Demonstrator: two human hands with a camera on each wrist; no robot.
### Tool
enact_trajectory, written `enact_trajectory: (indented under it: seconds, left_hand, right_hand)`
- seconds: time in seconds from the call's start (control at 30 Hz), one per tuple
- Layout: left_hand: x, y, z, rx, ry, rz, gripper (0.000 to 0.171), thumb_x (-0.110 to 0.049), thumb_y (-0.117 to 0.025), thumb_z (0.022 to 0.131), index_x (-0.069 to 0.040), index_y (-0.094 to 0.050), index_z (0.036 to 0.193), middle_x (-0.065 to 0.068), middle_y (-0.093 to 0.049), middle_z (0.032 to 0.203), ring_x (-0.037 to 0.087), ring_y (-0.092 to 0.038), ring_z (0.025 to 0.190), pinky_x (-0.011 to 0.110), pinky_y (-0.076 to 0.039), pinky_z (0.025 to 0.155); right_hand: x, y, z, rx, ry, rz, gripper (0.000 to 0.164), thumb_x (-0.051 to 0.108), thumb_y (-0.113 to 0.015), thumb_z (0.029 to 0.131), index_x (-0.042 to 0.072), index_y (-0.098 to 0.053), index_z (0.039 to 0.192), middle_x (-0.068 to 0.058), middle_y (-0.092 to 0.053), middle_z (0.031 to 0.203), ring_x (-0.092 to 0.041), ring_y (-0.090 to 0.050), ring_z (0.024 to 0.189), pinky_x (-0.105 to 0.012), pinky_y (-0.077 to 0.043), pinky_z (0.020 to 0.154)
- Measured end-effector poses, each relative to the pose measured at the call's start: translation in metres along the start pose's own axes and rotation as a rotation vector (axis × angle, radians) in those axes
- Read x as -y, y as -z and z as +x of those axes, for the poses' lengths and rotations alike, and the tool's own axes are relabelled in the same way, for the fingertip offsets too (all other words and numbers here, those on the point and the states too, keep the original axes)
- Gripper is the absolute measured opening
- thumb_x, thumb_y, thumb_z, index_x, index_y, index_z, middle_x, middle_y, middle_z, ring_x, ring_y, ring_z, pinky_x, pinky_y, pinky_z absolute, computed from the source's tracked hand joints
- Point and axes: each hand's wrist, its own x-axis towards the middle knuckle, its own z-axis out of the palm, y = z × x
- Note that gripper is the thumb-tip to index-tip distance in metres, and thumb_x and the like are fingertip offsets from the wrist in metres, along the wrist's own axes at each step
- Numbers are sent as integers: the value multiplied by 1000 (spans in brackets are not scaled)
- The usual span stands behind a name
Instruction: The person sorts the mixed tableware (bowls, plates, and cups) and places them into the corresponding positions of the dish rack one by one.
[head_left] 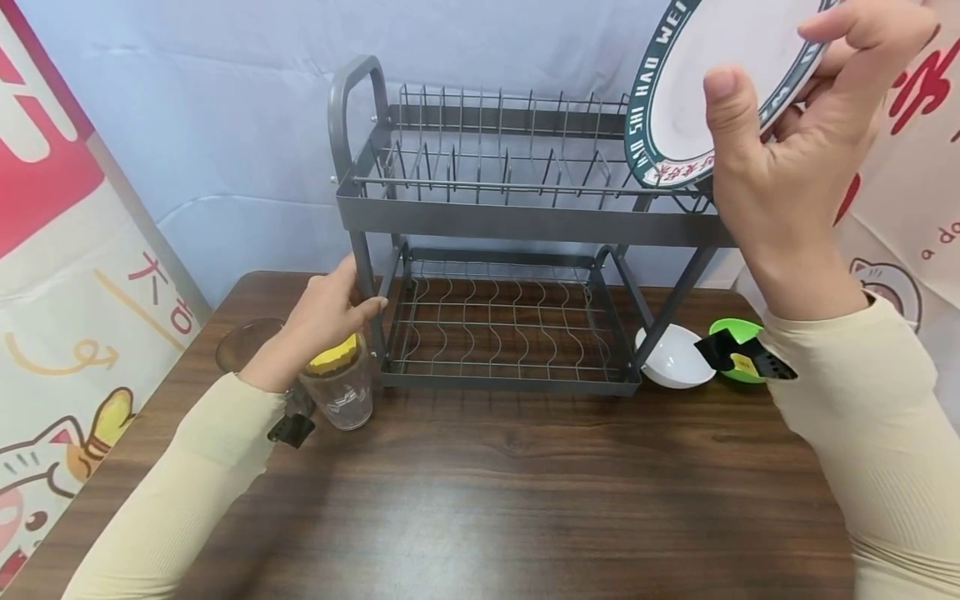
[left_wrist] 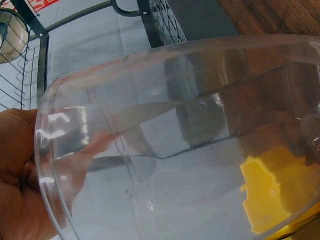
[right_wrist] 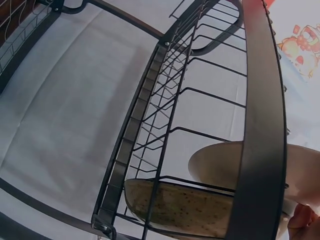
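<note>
In the head view, my right hand (head_left: 802,158) holds a white plate (head_left: 693,92) with a green lettered rim by its edge, tilted above the right end of the grey two-tier dish rack (head_left: 525,218). The thumb lies across the plate's front. A speckled dish (right_wrist: 175,207) stands among the upper-tier wires in the right wrist view, below the plate's pale side. My left hand (head_left: 318,321) grips the rack's left post, thumb in front and fingers behind. Beside that hand is a clear cup (head_left: 348,404), which fills much of the left wrist view.
A yellow piece (head_left: 333,357) shows at the clear cup's top, and a dark transparent vessel (head_left: 243,343) is behind the left forearm. A white bowl (head_left: 678,358) and a green bowl (head_left: 735,331) sit right of the rack on the wooden table (head_left: 510,492).
</note>
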Motion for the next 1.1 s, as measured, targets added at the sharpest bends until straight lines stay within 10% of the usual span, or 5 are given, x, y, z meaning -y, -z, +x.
enact_trajectory:
  seconds: [0.23, 0.63, 1.1]
  left_hand:
    - [-1, 0, -1, 1, -4, -7, 33, -18, -61, 91, -7, -43, 116, 8, -65, 76, 16, -62, 58, 40, -49, 63]
    - [-1, 1, -1, -2, -7, -2, 32, -18, -61, 91, -9, -43, 115, 7, -65, 76, 16, -62, 59, 41, -48, 64]
    - [-3, -2, 0, -25, -21, -10, 36, -17, -62, 90, -9, -43, 119, 10, -66, 81, 18, -64, 62, 41, -50, 64]
  right_hand:
    - [1, 0, 1, 35, -6, -231, 26, 21, -55, 83, 16, -42, 104, 20, -38, 92, 5, -37, 70, -14, -31, 65]
    - [10, -7, 2, 92, 35, -331, 43, 3, -47, 81, 17, -39, 121, 13, -36, 125, 1, -24, 124, -16, -38, 87]
    - [25, -8, -1, 237, 154, -503, 57, 1, -39, 86, 13, -28, 141, -8, -35, 135, -22, -50, 112, -31, -38, 94]
